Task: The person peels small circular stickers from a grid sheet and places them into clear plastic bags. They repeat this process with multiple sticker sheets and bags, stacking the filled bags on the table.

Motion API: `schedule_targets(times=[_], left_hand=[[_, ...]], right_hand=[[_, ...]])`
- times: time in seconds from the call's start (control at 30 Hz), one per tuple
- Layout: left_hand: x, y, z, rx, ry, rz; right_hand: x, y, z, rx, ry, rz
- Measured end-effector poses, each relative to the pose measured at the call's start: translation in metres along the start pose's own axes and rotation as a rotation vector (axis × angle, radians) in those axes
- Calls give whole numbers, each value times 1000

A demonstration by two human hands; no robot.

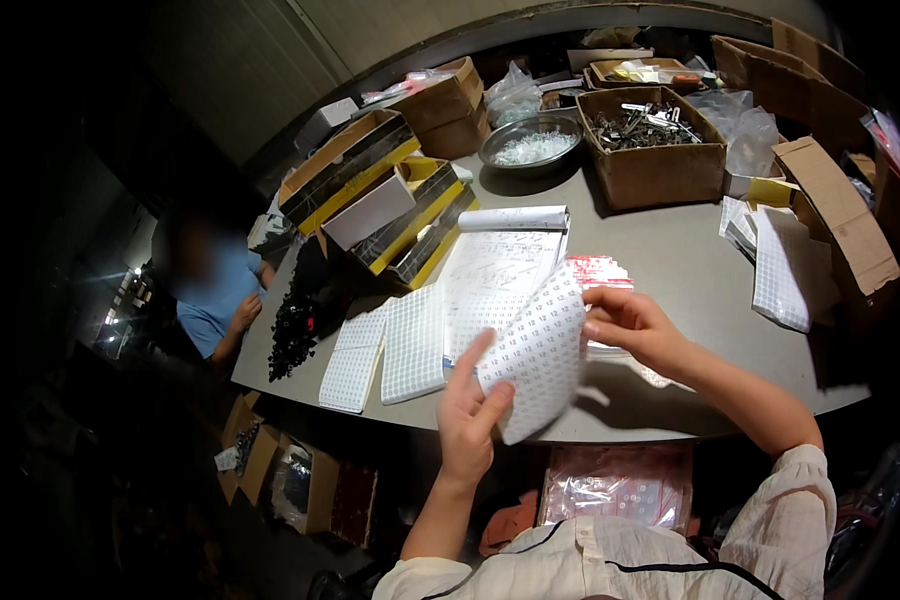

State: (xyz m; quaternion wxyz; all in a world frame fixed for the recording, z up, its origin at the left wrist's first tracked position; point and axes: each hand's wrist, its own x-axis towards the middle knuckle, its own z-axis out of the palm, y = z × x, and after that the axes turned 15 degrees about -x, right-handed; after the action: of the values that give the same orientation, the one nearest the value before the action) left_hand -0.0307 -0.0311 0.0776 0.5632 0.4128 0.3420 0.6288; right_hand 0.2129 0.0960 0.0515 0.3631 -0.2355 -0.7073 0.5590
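Observation:
A white label sheet, printed with rows of small marks, is held up over the table's near edge, tilted and slightly curved. My left hand grips its lower left side between thumb and fingers. At its upper right edge my right hand is closed in a pinch. Behind the sheet lies an open notepad with handwriting, partly covered. Just left of it rest two stacks of similar label sheets, a wider stack and a narrower stack. A red-and-white printed sheet shows beyond my right fingers.
Black-and-yellow boxes stand at the left, near a pile of small black parts. Farther back are a metal bowl and a carton of metal pieces. More label sheets lie right. A person in blue sits left.

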Motion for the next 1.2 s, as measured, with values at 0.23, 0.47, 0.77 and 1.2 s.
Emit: schedule_targets(times=[0.23, 0.47, 0.77, 1.2], left_hand=[[0, -6, 23, 761, -49, 520], [13, -2, 48, 1010, -339, 894], [42, -21, 31, 40, -73, 144], [41, -44, 60, -275, -59, 141]], right_hand=[[3, -25, -2, -1123, 285, -681], [-4, -25, 3, -1129, 125, -688], [-1, -21, 0, 41, 85, -131], [-6, -22, 16, 89, 17, 41]])
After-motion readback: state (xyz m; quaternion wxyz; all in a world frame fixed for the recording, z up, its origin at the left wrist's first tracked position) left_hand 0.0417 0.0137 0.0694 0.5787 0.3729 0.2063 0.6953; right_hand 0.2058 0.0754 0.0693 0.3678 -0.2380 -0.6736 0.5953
